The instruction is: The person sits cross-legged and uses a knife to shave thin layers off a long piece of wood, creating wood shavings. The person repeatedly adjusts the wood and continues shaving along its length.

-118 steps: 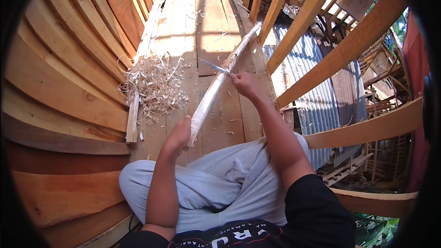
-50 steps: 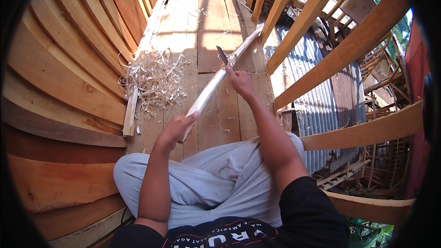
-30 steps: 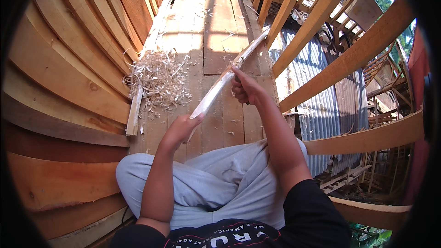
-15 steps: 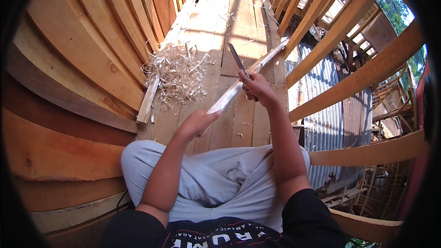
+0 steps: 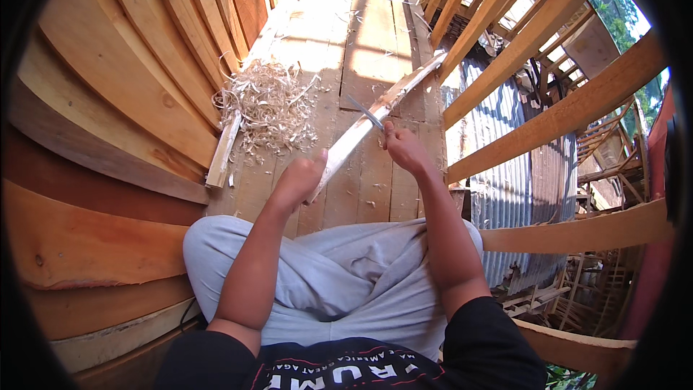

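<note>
A long pale wooden stick [image 5: 351, 141] slants from near my lap up to the right, its far end by the slatted railing. My left hand [image 5: 302, 177] is closed round its near end. My right hand [image 5: 406, 147] grips a knife [image 5: 369, 115], whose handle is hidden in the fist. The blade lies across the stick near its middle, pointing up and to the left. Past the blade the stick is browner and rougher; nearer to me it is white and smooth.
A heap of curled wood shavings [image 5: 271, 108] lies at the left, beside a short wooden block [image 5: 225, 148] by the plank wall [image 5: 123, 94]. Loose chips dot the board floor [image 5: 364, 198]. Beyond the wooden railing [image 5: 520, 148] at the right is corrugated metal sheeting [image 5: 498, 209].
The knife has swung down from a steep, raised angle to lie across the stick. The stick has rolled or turned slightly, and my left hand has shifted a little to the left.
</note>
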Demonstrator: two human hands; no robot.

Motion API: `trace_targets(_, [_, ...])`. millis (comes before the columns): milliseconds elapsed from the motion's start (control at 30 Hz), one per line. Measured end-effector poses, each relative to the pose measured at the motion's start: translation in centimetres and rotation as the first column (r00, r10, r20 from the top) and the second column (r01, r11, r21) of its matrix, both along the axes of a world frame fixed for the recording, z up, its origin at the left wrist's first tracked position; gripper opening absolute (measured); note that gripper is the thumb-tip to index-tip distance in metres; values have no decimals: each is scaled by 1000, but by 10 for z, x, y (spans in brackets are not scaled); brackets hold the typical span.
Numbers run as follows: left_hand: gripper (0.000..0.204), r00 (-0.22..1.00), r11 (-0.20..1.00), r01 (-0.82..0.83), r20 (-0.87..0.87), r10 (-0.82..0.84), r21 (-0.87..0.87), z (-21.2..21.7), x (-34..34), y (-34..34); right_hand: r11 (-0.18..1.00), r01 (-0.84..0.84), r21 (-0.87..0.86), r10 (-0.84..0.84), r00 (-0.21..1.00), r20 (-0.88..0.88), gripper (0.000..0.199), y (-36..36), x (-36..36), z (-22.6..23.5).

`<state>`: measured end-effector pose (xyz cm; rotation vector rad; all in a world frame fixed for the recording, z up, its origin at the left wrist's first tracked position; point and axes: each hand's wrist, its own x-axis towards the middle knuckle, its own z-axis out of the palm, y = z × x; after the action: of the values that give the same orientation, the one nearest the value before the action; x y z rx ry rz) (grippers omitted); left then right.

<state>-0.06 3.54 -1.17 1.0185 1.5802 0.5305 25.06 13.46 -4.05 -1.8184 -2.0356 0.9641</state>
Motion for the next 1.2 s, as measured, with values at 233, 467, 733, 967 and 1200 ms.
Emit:
trace_targets(233, [59, 897, 982, 65, -441, 20, 177, -7, 6, -2, 959, 120, 256, -163, 974, 154, 56, -36, -55, -15])
trace_targets(467, [55, 885, 975, 101, -466, 2, 196, -4, 19, -11, 964, 215, 155, -231, 969, 93, 54, 6, -25, -10])
trace_targets(733, [53, 842, 965, 127, -539, 17, 230, 0, 16, -8, 982, 144, 125, -157, 982, 101, 52, 7, -21, -4])
trace_targets(967, [53, 834, 976, 92, -550, 33, 197, 5, 17, -11, 975, 99, 201, -136, 974, 179, 54, -33, -62, 5])
trace_targets(1200, [54, 826, 958, 123, -561, 46, 261, 0, 19, -6, 948, 282, 150, -302, 943, 138, 53, -11, -49, -3])
